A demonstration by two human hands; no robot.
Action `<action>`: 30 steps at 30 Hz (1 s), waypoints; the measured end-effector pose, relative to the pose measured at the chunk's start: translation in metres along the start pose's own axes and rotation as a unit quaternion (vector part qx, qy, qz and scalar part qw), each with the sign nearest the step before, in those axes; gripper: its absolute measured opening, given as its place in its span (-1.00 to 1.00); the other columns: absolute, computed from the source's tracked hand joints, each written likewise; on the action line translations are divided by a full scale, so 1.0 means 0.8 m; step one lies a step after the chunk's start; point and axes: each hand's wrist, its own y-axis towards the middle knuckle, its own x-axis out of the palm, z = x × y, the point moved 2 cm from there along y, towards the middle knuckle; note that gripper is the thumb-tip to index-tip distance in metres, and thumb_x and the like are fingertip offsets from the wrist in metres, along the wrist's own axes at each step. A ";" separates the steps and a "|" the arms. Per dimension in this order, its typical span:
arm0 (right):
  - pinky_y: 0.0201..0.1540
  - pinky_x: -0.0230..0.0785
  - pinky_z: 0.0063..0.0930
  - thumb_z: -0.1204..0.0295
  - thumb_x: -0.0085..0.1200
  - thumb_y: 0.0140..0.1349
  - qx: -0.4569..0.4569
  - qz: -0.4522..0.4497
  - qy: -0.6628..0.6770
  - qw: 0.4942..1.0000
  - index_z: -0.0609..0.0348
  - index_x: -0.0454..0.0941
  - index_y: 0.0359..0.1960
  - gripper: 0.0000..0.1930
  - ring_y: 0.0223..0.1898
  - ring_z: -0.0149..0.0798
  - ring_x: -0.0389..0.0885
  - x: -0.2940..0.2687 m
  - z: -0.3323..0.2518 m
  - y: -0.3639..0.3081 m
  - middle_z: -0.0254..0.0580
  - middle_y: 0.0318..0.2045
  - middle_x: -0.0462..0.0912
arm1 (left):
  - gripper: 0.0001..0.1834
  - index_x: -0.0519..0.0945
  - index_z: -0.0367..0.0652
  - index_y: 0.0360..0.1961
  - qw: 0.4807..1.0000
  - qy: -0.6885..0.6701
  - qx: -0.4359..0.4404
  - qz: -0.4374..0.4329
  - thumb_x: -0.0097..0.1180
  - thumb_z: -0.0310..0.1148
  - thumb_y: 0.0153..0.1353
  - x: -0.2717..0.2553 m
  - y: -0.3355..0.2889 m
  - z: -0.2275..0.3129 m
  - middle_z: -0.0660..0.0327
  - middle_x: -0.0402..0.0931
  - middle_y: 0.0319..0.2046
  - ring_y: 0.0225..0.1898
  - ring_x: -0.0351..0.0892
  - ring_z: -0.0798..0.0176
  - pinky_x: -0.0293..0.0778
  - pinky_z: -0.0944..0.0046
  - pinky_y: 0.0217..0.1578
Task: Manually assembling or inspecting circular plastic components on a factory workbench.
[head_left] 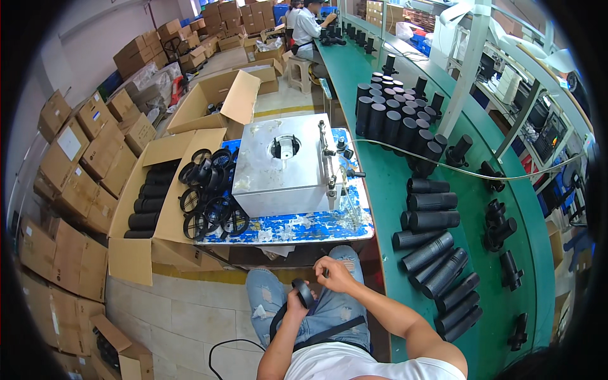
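Over my lap, my left hand point(296, 305) is closed round a black round part point(304, 292) with a ring-like rim. Just right of it and slightly farther off, my right hand point(335, 275) has its fingers curled together in a pinch; whatever may be between them is too small to make out. Beyond both hands, a silver metal box fixture point(285, 171) with a round hole in its top and a clamp along its right edge sits on a worn blue-and-white bench point(304, 227). Black ring-shaped parts point(214, 193) are heaped to the left of the fixture.
An open carton point(130, 250) of black cylinders stands left of the bench. On my right, a green conveyor table point(373, 183) carries lying black ribbed tubes point(433, 201) and standing black cylinders point(392, 120). A metal post point(465, 79) rises there. Stacked cartons point(79, 209) line the left; people sit farther back.
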 end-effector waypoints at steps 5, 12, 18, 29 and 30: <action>-0.40 0.39 -0.48 0.55 0.09 -0.08 0.011 -0.010 0.005 1.000 0.19 0.43 -0.52 -0.91 -0.37 -0.26 0.56 0.001 0.002 -0.001 -0.21 -0.33 0.57 | -0.70 0.49 -0.18 -0.20 0.999 0.024 0.004 0.035 -0.09 -0.19 0.20 0.000 0.001 0.001 0.18 0.38 -0.57 -0.53 0.38 0.18 0.35 0.18 -0.36; -0.41 0.39 -0.47 0.56 0.07 -0.08 0.014 -0.027 0.004 1.000 0.20 0.39 -0.53 -0.90 -0.37 -0.25 0.56 0.003 0.004 -0.001 -0.18 -0.33 0.58 | -0.66 0.49 -0.18 -0.19 0.999 -0.009 0.001 0.032 -0.13 -0.15 0.22 -0.006 0.005 0.003 0.18 0.40 -0.54 -0.50 0.42 0.15 0.41 0.15 -0.30; -0.44 0.38 -0.47 0.56 0.05 -0.08 0.013 -0.027 0.001 1.000 0.20 0.38 -0.54 -0.91 -0.42 -0.25 0.56 0.002 0.002 -0.002 -0.16 -0.34 0.58 | -0.66 0.50 -0.19 -0.20 0.997 0.039 0.003 0.067 -0.14 -0.16 0.22 0.001 -0.001 0.002 0.17 0.42 -0.52 -0.49 0.43 0.14 0.41 0.15 -0.32; -0.44 0.38 -0.46 0.56 0.05 -0.08 0.002 -0.039 0.011 0.999 0.21 0.37 -0.54 -0.90 -0.45 -0.24 0.54 0.008 0.004 -0.002 -0.14 -0.35 0.58 | -0.65 0.52 -0.18 -0.18 0.998 0.011 0.006 0.056 -0.15 -0.15 0.23 -0.008 0.005 0.000 0.10 0.48 -0.50 -0.45 0.49 0.09 0.44 0.10 -0.34; -0.43 0.38 -0.45 0.57 0.05 -0.08 0.003 -0.047 0.005 0.999 0.21 0.37 -0.54 -0.90 -0.45 -0.23 0.54 0.007 0.004 -0.003 -0.14 -0.35 0.58 | -0.65 0.52 -0.18 -0.18 0.998 0.009 0.002 0.060 -0.15 -0.15 0.23 -0.007 0.005 -0.002 0.09 0.48 -0.50 -0.45 0.49 0.09 0.44 0.10 -0.34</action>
